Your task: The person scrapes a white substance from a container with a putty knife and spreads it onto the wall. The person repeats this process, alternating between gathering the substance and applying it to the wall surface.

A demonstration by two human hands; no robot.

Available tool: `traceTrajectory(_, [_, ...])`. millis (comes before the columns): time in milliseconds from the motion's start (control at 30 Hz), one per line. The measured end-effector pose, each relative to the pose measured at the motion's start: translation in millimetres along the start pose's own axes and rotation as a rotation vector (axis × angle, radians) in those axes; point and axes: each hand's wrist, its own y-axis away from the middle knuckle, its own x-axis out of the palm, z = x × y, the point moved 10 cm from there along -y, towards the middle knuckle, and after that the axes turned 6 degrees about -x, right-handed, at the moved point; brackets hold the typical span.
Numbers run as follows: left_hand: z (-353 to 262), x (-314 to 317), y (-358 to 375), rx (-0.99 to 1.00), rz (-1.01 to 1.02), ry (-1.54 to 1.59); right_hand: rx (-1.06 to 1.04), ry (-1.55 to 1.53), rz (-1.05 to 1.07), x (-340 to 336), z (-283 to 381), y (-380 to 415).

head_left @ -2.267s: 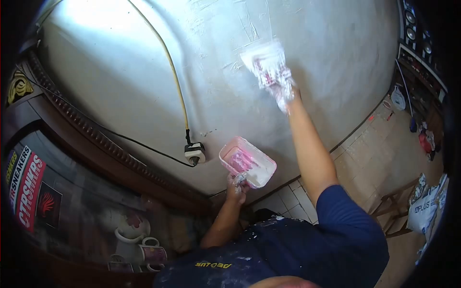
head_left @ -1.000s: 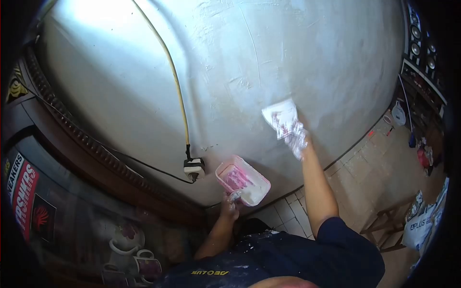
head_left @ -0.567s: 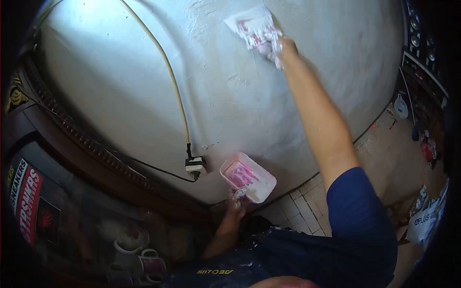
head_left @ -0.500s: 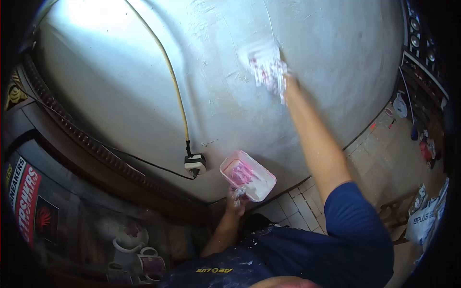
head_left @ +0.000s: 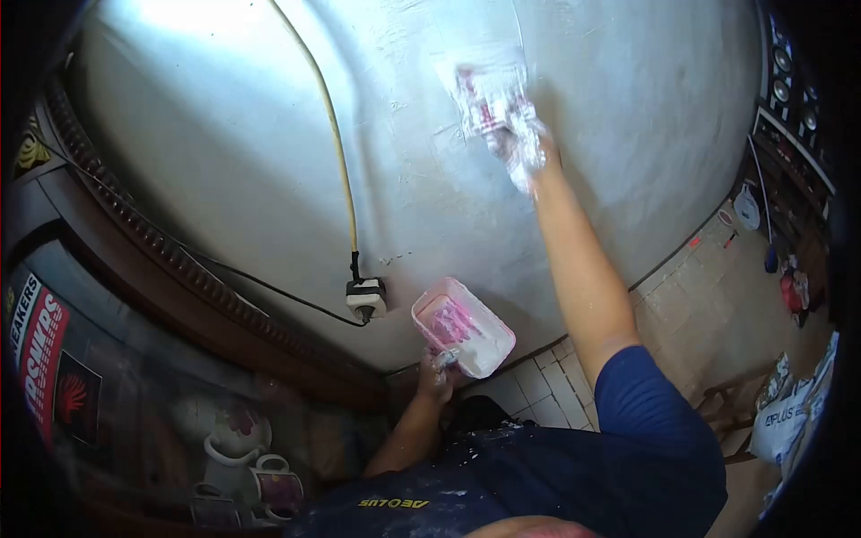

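Observation:
My left hand point(head_left: 438, 375) grips the near-left rim of a pink plastic tub point(head_left: 495, 325). White paste point(head_left: 482, 355) lies along one side of the tub, and the bare pink bottom shows through streaks. My arm is stretched up to the wall, where my right hand point(head_left: 525, 143), coated in white paste, is closed on a flat scraper point(head_left: 489, 90). The scraper is pale with reddish patches, smeared white and somewhat blurred. It lies against or very close to the grey-white wall point(head_left: 628, 117).
A yellowish cable point(head_left: 330, 117) runs down the wall to a socket point(head_left: 365, 299) with a black plug lead. On the left stands a dark wooden cabinet point(head_left: 117, 247) with mugs point(head_left: 278, 489) behind glass. Speakers point(head_left: 782, 76) and a printed white bag point(head_left: 782, 426) are at the right.
My right hand and the scraper have moved slightly up the wall. The tub in my left hand stays nearly where it was. The view has shifted a little.

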Motion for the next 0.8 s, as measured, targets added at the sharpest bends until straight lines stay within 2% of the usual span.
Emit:
traceTrajectory(33, [-1,3,1,0.004,0.001,0.005,-0.038,-0.016,0.044,23,13,-16])
traceTrajectory(67, [-3,5,3,0.014,-0.032,0.000,-0.002,0.061,-0.005,30,16,-27])
traceTrajectory(133, [-2,-1,4,0.019,-0.070,-0.002,0.043,0.375,-0.081,-38,-33,-84])
traceTrajectory(200, [6,-14,-1,0.002,-0.096,0.010,-0.085,0.323,-0.181,-53,-33,-36])
traceTrajectory(267, [5,-7,1,-0.018,-0.070,-0.010,0.164,0.443,-0.240,-90,-66,15])
traceTrajectory(367, [11,-17,-1,-0.027,-0.055,-0.048,0.241,0.306,-0.298,-124,-85,66])
traceTrajectory(467, [2,-7,-7,0.009,-0.016,-0.042,0.178,0.058,-0.189,-77,-42,63])
traceTrajectory(500, [-1,-2,-6,0.022,0.021,-0.027,0.075,0.122,-0.025,-48,-18,40])
traceTrajectory(533, [-1,-2,-6,0.023,0.022,-0.034,0.024,0.108,0.026,-28,3,17])
traceTrajectory(567, [0,-7,-5,0.015,-0.012,-0.033,0.024,-0.001,-0.032,-3,28,4])
traceTrajectory(600, [1,-10,-4,0.010,-0.045,-0.031,-0.040,0.085,-0.042,3,41,-31])
traceTrajectory(633, [-2,-7,-3,0.015,-0.042,-0.037,-0.103,0.104,0.076,22,53,-57])
traceTrajectory(667, [-4,-4,0,0.021,-0.057,-0.029,-0.105,0.101,0.078,17,49,-76])
traceTrajectory(733, [-3,-7,6,0.021,-0.079,-0.030,0.002,0.173,-0.131,-51,3,-99])
traceTrajectory(800, [0,-15,2,0.042,-0.115,-0.008,0.070,0.199,-0.134,-138,-69,-83])
